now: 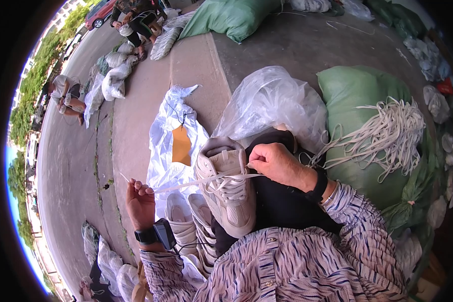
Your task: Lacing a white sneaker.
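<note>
A beige sneaker (240, 214) rests on my lap, its toe pointing toward me and its opening facing away. Its pale flat shoelace (181, 187) is threaded through the lower eyelets and stretches out to the left. Closed fingers of my left hand (140, 202) grip that lace, and a thin tip sticks out above them. At the shoe's upper right edge, my right hand (278, 162) pinches the lace between thumb and forefinger. Below and left of the sneaker, more beige shoes (180, 225) stand nested in rows.
A thick bundle of pale laces (390, 138) drapes over a green sack (360, 83) at my right. Ahead lie a clear plastic bag (274, 98) and a white plastic sheet (161, 151) with a brown card (181, 146). Two people (136, 22) sit farther off among filled bags (117, 83).
</note>
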